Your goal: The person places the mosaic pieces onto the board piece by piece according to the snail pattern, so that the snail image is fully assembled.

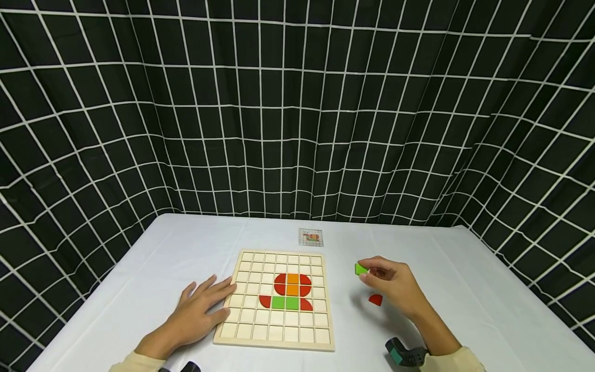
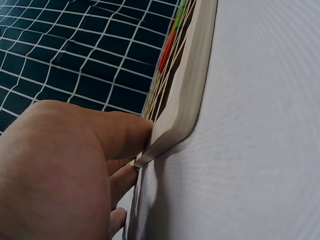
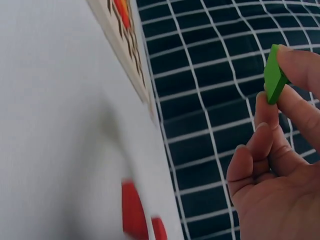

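A wooden grid board (image 1: 260, 333) lies on the white table. Several red rounded pieces (image 1: 280, 279), two orange squares (image 1: 293, 284) and two green squares (image 1: 284, 303) fill some of its cells. My left hand (image 1: 197, 312) rests at the board's left edge, fingers spread and thumb touching the frame, as the left wrist view also shows. To the right of the board, my right hand (image 1: 392, 284) pinches a small green tile (image 3: 274, 75) between thumb and fingertips, held above the table. Below that hand lies a red quarter-circle piece (image 1: 376, 299); two red pieces (image 3: 134, 210) appear in the right wrist view.
Behind the board lies a small gridded card (image 1: 311, 237) printed with a coloured figure. A black curtain with white grid lines (image 1: 288, 113) surrounds the table (image 1: 465, 289) at the back and sides. Dark wrist devices (image 1: 406, 354) sit at both cuffs.
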Action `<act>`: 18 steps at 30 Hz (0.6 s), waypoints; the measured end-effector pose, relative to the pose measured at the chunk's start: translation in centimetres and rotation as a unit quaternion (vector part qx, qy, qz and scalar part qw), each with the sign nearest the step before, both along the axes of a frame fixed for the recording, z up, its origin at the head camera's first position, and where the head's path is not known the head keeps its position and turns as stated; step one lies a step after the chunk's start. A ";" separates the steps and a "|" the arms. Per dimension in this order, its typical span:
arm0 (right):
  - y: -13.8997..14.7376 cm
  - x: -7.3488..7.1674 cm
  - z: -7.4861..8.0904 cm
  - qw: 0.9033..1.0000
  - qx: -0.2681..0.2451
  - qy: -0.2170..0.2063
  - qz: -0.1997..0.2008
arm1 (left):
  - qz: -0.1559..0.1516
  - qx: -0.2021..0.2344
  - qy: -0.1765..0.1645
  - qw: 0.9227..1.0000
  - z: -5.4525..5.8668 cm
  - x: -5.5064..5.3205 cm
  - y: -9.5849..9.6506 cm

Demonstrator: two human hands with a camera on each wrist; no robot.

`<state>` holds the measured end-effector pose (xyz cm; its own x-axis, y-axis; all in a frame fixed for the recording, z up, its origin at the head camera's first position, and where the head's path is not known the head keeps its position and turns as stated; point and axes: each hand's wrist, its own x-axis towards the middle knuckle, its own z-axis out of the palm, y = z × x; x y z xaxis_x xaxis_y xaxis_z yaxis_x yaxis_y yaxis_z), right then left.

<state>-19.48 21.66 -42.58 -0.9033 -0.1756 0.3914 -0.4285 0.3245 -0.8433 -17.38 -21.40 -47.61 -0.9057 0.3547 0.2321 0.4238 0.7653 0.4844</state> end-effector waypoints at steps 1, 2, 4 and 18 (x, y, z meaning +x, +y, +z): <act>-0.4 -0.1 0.1 1.000 0.000 0.000 0.003 | 0.000 0.001 -0.001 1.000 0.0 0.0 0.0; -0.9 -0.2 0.1 1.000 -0.003 0.001 0.009 | -0.001 0.001 -0.002 1.000 0.0 0.0 0.0; -1.8 -0.4 0.0 1.000 -0.002 0.014 0.020 | 0.000 0.000 -0.002 1.000 0.0 0.0 0.0; -8.5 -1.7 -0.3 0.997 -0.009 0.036 0.073 | 0.001 -0.003 0.003 1.000 0.1 0.1 0.0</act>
<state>-21.19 13.20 -42.85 -0.8381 -0.2963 0.4581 -0.5295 0.2396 -0.8138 -17.32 -21.38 -47.46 -0.9047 0.3551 0.2355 0.4260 0.7690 0.4766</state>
